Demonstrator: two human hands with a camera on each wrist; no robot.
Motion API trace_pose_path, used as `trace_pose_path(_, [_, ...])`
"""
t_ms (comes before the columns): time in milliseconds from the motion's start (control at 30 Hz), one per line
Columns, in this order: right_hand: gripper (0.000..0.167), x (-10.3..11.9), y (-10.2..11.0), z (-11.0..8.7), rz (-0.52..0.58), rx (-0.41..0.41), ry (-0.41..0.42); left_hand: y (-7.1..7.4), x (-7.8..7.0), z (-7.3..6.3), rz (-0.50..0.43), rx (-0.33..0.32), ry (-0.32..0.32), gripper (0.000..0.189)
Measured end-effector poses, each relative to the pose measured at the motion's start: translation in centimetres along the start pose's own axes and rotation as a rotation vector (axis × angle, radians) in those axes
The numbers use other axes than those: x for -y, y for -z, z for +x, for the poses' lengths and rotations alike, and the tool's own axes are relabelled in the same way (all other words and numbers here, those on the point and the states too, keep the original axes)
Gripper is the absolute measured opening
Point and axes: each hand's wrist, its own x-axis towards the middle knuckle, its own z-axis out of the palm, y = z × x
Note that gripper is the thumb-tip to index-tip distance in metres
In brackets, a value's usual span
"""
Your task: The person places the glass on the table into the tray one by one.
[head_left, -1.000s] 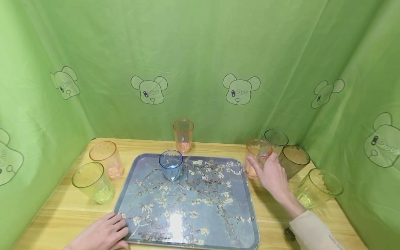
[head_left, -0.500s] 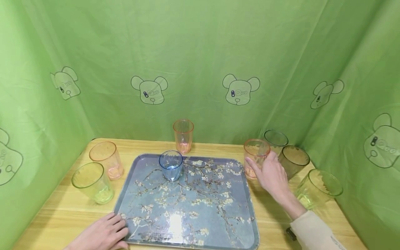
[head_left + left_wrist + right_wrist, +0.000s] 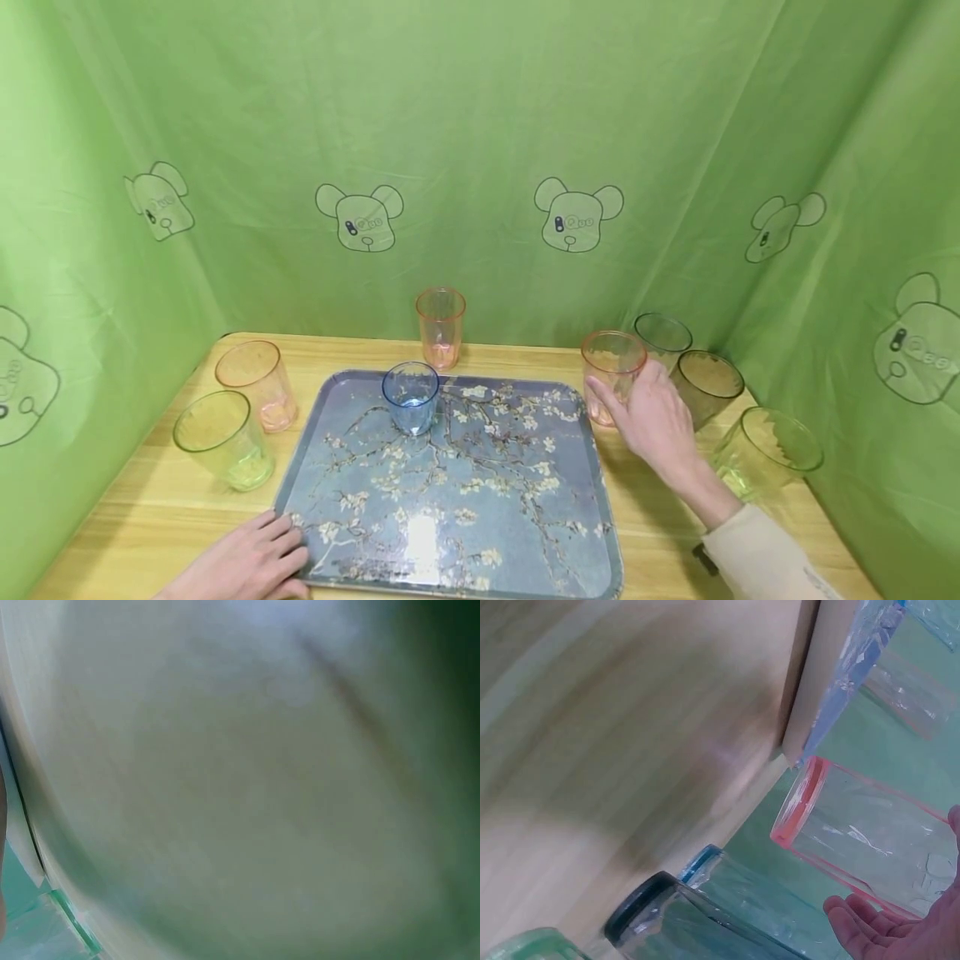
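Observation:
My right hand grips a clear tumbler with an orange-pink rim beside the tray's right edge. In the right wrist view, the fingers and thumb are round the upper side of this upright tumbler. My left hand rests with its fingers on the front left corner of the blossom-patterned blue tray. A blue tumbler stands on the tray near its back edge. The left wrist view is mostly a blurred pale surface, and the hand's work is hidden there.
Close by the right hand stand a dark green-rimmed tumbler, a smoky brown one and a yellow-green one. An orange tumbler is behind the tray. Left of it are another orange and a yellow-green tumbler. Green curtains enclose the table.
The right hand's orange-pink tumbler has shifted slightly left, toward the tray, and its rim sits a touch higher. The left hand and the other tumblers have stayed in place.

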Motion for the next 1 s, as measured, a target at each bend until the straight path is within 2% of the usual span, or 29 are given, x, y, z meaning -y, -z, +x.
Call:
trace_pose_path(167, [0.095, 0.5, 0.4, -0.1, 0.005, 0.003, 0.024, -0.1, 0.0, -0.2, 0.007, -0.007, 0.000, 0.039])
trace_pose_path(433, [0.087, 1.3, 0.8, -0.1, -0.018, -0.058, 0.105, 0.0, 0.0, -0.1, 0.020, 0.012, 0.000, 0.039])
trace_pose_path(767, [0.087, 3.1, 1.6, -0.5, -0.002, -0.023, 0.124, 0.0, -0.1, 0.0, 0.025, 0.015, 0.001, 0.040])
trace_pose_path(1000, [0.085, 4.1, 1.3, -0.6, -0.015, -0.042, 0.163, 0.0, -0.1, 0.0, 0.037, 0.005, -0.004, 0.041])
